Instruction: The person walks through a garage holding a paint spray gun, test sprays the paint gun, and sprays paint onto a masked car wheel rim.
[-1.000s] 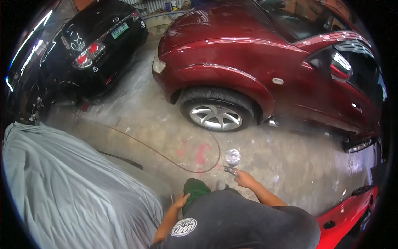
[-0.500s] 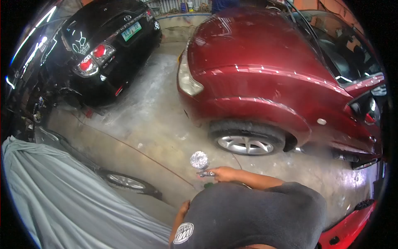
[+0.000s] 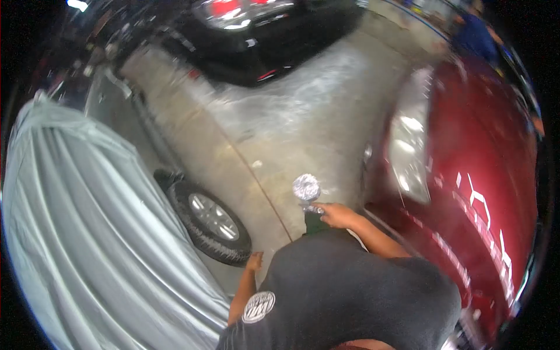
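Right grip (image 3: pixel 335 216) is wrapped narrowly around the handle of a spray gun-like tool (image 3: pixel 315 208), which is held near the centre of the frame, just in front of the body. At the tool's upper end in the frame, a round, foil-covered cup (image 3: pixel 307 186) is carried with its top facing the camera, probably so that any contents are not spilled. By the bent right forearm the tool is held outward, presumably for clearance from the clothing. Left grip (image 3: pixel 255 261) is lowered at lower centre, seen against the edge of a wheel (image 3: pixel 211 217); whether the wheel is touched, or anything is held, cannot be told. Below the tool, dark green cloth (image 3: pixel 314 226) is partly hidden by a dark shirt (image 3: pixel 350 286). Across the floor (image 3: pixel 315 128) a thin brownish line (image 3: pixel 262 189), apparently a hose, is laid diagonally; its lower end is hidden. At left, a vehicle is draped with a grey cover (image 3: pixel 105 192), likely for protection from dust. At the top, a black vehicle (image 3: pixel 256 58) is cut by the frame edge. At right, a red vehicle (image 3: pixel 496 146) is seen, its headlamp (image 3: pixel 411 146) facing inward; at upper right, a person in blue (image 3: pixel 475 41) is blurred.
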The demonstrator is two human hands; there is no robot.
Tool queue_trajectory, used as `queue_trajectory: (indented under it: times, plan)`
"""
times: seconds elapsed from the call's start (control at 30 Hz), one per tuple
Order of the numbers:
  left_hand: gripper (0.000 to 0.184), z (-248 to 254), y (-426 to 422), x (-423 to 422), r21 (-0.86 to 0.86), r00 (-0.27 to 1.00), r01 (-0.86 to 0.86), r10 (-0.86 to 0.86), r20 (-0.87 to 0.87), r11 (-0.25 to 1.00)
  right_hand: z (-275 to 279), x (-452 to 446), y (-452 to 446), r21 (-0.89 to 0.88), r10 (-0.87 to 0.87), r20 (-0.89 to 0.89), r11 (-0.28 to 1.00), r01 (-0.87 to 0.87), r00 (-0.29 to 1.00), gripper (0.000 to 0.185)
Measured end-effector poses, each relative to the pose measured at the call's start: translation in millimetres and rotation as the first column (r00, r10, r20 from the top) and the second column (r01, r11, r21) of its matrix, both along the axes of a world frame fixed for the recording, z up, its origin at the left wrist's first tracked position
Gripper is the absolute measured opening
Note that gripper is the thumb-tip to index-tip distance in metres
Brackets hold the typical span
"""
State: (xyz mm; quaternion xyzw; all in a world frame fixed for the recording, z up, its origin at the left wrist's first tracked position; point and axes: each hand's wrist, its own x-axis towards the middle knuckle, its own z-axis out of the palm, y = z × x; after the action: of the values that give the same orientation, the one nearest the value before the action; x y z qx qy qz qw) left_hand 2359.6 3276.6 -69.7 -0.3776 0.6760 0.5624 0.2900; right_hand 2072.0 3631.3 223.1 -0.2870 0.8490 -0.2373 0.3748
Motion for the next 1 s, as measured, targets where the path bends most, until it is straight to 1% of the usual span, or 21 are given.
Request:
queue_trajectory:
  times: [0.07,0.13,0.2,0.23,0.3,0.33,0.37,0.4,0.43,0.5,0.53,0.63,0.77,0.83,0.87,0.9,0.93,0.97,1.0]
  plan:
    - [0.049,0,-11,-7,-0.114,0.996,0.087,-0.083,0.043,0.99,8,-58,-39,0.009,0.061,0.003,0.998,-0.061,0.998,0.064]
    - [0.046,-5,-17,-17,-0.258,0.977,0.214,-0.211,0.04,0.942,12,-112,-80,0.008,0.121,0.014,0.993,-0.121,0.993,0.064]
    - [0.042,-13,-6,-35,-0.427,0.927,0.341,-0.376,0.003,0.837,11,-163,-121,0.014,0.192,0.033,0.981,-0.193,0.981,0.064]
    - [0.04,-4,0,-49,-0.505,0.888,0.395,-0.459,-0.003,0.768,8,-184,-144,-0.007,0.239,0.01,0.971,-0.239,0.971,0.064]
    - [0.039,6,4,-66,-0.535,0.903,0.364,-0.43,0.002,0.762,1,-228,-188,-0.034,0.336,-0.039,0.941,-0.337,0.941,0.065]
    - [0.039,4,-1,-78,-0.445,0.956,0.263,-0.292,0.004,0.856,-1,-249,-212,-0.024,0.368,-0.035,0.929,-0.369,0.929,0.064]
    - [0.039,-9,-10,-85,-0.351,0.991,0.13,-0.133,0.017,0.927,0,-266,-241,-0.018,0.397,-0.032,0.917,-0.398,0.917,0.064]
    - [0.039,-11,-22,-95,-0.293,0.999,0.037,-0.028,0.034,0.955,1,-281,-271,-0.015,0.421,-0.029,0.907,-0.421,0.907,0.063]
    - [0.04,-14,-37,-109,-0.258,0.999,-0.021,0.033,0.043,0.966,6,-296,-301,-0.011,0.449,-0.032,0.893,-0.449,0.893,0.063]
    - [0.04,-17,-76,-139,-0.218,0.993,-0.098,0.111,0.046,0.971,-13,-327,-357,-0.093,0.494,-0.119,0.858,-0.505,0.861,0.063]
    - [0.04,-17,-99,-154,-0.207,0.99,-0.117,0.129,0.048,0.971,-20,-340,-383,-0.131,0.508,-0.162,0.839,-0.528,0.846,0.062]
    - [0.041,-22,-182,-200,-0.192,0.992,-0.112,0.122,0.039,0.975,-20,-375,-473,-0.075,0.534,-0.169,0.831,-0.551,0.828,0.062]
    - [0.042,-9,-325,-265,-0.215,0.999,-0.04,0.046,0.02,0.976,10,-419,-589,0.016,0.497,-0.018,0.868,-0.497,0.867,0.061]
    - [0.043,4,-404,-302,-0.248,1.0,0.021,-0.021,0.004,0.968,0,-448,-635,-0.02,0.521,-0.101,0.851,-0.525,0.848,0.061]
    - [0.044,14,-447,-324,-0.285,0.997,0.072,-0.078,-0.009,0.956,-2,-459,-657,-0.039,0.529,-0.132,0.842,-0.538,0.838,0.061]
    - [0.044,18,-488,-349,-0.328,0.989,0.132,-0.149,-0.025,0.935,19,-473,-684,0.048,0.522,-0.026,0.853,-0.52,0.853,0.063]
    - [0.044,18,-532,-375,-0.393,0.97,0.201,-0.239,-0.05,0.897,25,-484,-708,0.051,0.504,-0.001,0.862,-0.503,0.864,0.062]
    - [0.045,17,-575,-402,-0.471,0.942,0.258,-0.329,-0.072,0.843,27,-498,-732,0.051,0.489,0.02,0.87,-0.49,0.872,0.062]
    - [0.045,3,-618,-428,-0.592,0.883,0.323,-0.461,-0.093,0.739,25,-517,-757,0.05,0.476,0.038,0.877,-0.477,0.879,0.062]
